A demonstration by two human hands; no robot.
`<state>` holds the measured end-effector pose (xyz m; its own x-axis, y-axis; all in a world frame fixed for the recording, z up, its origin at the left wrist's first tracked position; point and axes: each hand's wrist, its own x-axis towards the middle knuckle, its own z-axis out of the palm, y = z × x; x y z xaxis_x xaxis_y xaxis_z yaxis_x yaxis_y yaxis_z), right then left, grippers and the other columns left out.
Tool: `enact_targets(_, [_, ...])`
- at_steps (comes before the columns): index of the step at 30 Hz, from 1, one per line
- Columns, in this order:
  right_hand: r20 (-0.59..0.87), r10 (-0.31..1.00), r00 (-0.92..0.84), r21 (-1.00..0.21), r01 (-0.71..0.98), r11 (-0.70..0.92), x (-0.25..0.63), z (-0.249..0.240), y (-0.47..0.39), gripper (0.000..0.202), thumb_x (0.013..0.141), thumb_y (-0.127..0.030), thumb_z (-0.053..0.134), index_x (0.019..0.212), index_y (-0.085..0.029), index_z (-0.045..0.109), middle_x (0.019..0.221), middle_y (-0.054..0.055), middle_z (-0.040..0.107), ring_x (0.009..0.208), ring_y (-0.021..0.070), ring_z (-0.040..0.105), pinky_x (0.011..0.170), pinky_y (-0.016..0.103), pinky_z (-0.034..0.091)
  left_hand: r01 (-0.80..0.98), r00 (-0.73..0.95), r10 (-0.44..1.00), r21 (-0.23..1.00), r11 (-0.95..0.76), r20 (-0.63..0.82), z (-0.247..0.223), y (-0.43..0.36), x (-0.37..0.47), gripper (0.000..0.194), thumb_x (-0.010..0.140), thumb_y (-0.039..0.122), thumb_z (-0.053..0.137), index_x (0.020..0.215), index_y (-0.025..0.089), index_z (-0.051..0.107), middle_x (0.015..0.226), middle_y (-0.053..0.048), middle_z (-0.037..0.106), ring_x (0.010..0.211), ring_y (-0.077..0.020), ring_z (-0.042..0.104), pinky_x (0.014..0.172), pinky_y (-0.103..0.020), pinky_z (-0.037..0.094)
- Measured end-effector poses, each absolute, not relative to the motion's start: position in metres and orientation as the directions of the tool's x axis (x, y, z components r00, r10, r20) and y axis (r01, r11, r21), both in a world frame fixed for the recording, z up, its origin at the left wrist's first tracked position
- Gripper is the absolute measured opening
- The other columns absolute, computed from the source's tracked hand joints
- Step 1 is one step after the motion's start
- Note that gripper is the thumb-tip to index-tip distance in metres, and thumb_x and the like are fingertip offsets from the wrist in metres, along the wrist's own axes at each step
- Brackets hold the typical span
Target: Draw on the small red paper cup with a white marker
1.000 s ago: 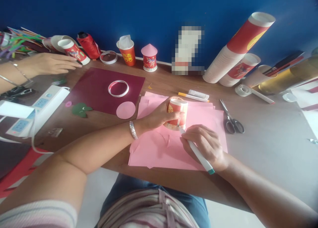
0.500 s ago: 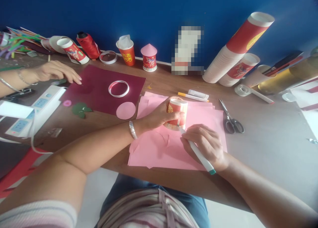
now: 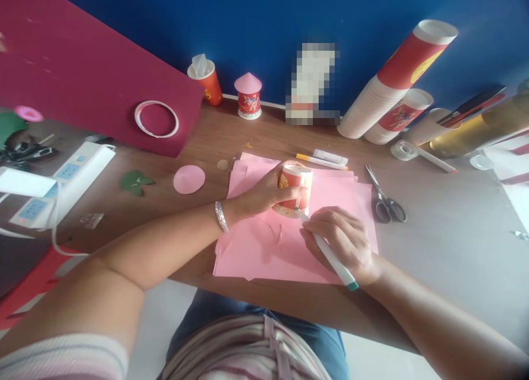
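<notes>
My left hand (image 3: 264, 191) grips a small red paper cup (image 3: 296, 185) standing upside down on a stack of pink paper sheets (image 3: 264, 247). My right hand (image 3: 339, 237) holds a white marker with a teal end (image 3: 330, 256); its tip touches the paper at the cup's rim. A silver bracelet (image 3: 221, 215) is on my left wrist.
A dark red sheet (image 3: 82, 87) with a tape ring (image 3: 156, 118) on it is lifted at the upper left. A pink paper disc (image 3: 189, 179), green leaf cutout (image 3: 133, 181), power strip (image 3: 61, 181), scissors (image 3: 384, 201), pen (image 3: 320, 160), stacked cups (image 3: 392, 76) and a tape roll (image 3: 404, 149) lie around.
The dark red sheet has been lifted off the table to the upper left, carrying the tape ring. The pink disc slid left. The other person's hand is out of sight. My hands stay put.
</notes>
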<state>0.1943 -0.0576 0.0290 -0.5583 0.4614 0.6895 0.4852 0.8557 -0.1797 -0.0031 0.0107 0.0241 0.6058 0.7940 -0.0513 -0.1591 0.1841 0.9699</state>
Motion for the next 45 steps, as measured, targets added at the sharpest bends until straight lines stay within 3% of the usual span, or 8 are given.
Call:
enact_targets(9, [0.676, 0.469, -0.568, -0.175, 0.494, 0.851, 0.1928, 0.0310, -0.0568, 0.019, 0.090, -0.007, 0.065, 0.103, -0.019, 0.060, 0.080, 0.003, 0.066, 0.071, 0.0162, 0.065, 0.066, 0.032, 0.060, -0.169, 0.614, 0.790, 0.977, 0.133, -0.001, 0.0273, 0.0114, -0.0020, 0.024, 0.085, 0.035, 0.071, 0.091, 0.019, 0.053, 0.072, -0.001, 0.067, 0.063, -0.0125, 0.056, 0.061, -0.027, 0.044])
enact_targets(16, [0.718, 0.436, -0.543, -0.167, 0.473, 0.865, 0.1943, 0.0292, -0.0574, 0.022, 0.089, -0.006, 0.065, 0.105, -0.019, 0.059, 0.077, 0.002, 0.064, 0.068, 0.0159, 0.063, 0.064, 0.032, 0.060, -0.142, 0.602, 0.796, 0.972, 0.188, -0.066, 0.0260, 0.0110, -0.0020, 0.032, 0.082, 0.041, 0.075, 0.095, 0.020, 0.055, 0.076, -0.002, 0.066, 0.069, -0.0155, 0.060, 0.065, -0.029, 0.049])
enact_targets(24, [0.695, 0.446, -0.564, -0.160, 0.483, 0.861, 0.1941, 0.0300, -0.0567, 0.022, 0.088, -0.004, 0.066, 0.103, -0.017, 0.058, 0.077, 0.003, 0.065, 0.069, 0.0166, 0.064, 0.066, 0.032, 0.059, -0.139, 0.617, 0.785, 0.973, 0.184, -0.061, 0.0291, 0.0096, -0.0038, 0.029, 0.085, 0.039, 0.072, 0.098, 0.019, 0.057, 0.077, -0.003, 0.067, 0.068, -0.0139, 0.059, 0.062, -0.025, 0.047])
enact_targets(30, [0.704, 0.454, -0.546, -0.164, 0.496, 0.853, 0.1939, 0.0293, -0.0563, 0.019, 0.090, -0.006, 0.065, 0.103, -0.018, 0.059, 0.076, 0.002, 0.064, 0.068, 0.0164, 0.064, 0.064, 0.032, 0.058, -0.108, 0.637, 0.769, 0.980, 0.169, -0.062, 0.0317, 0.0111, -0.0037, 0.029, 0.084, 0.041, 0.072, 0.083, 0.017, 0.056, 0.075, -0.003, 0.065, 0.065, -0.0110, 0.055, 0.057, -0.022, 0.043])
enact_targets(38, [0.716, 0.439, -0.542, -0.158, 0.487, 0.859, 0.1938, 0.0288, -0.0585, 0.021, 0.090, -0.005, 0.066, 0.104, -0.018, 0.058, 0.077, 0.002, 0.064, 0.069, 0.0154, 0.063, 0.065, 0.032, 0.060, -0.113, 0.600, 0.795, 0.974, 0.196, -0.090, 0.0329, 0.0096, -0.0031, 0.033, 0.081, 0.040, 0.074, 0.097, 0.018, 0.057, 0.075, -0.002, 0.066, 0.067, -0.0130, 0.058, 0.062, -0.025, 0.047])
enact_targets(45, [0.696, 0.460, -0.551, -0.158, 0.507, 0.847, 0.1944, 0.0298, -0.0571, 0.019, 0.090, -0.006, 0.064, 0.103, -0.020, 0.058, 0.076, 0.001, 0.063, 0.068, 0.0149, 0.063, 0.065, 0.032, 0.059, -0.129, 0.614, 0.786, 0.973, 0.190, -0.072, 0.0306, 0.0098, -0.0038, 0.030, 0.084, 0.040, 0.073, 0.095, 0.018, 0.056, 0.076, -0.003, 0.067, 0.067, -0.0132, 0.059, 0.060, -0.024, 0.046])
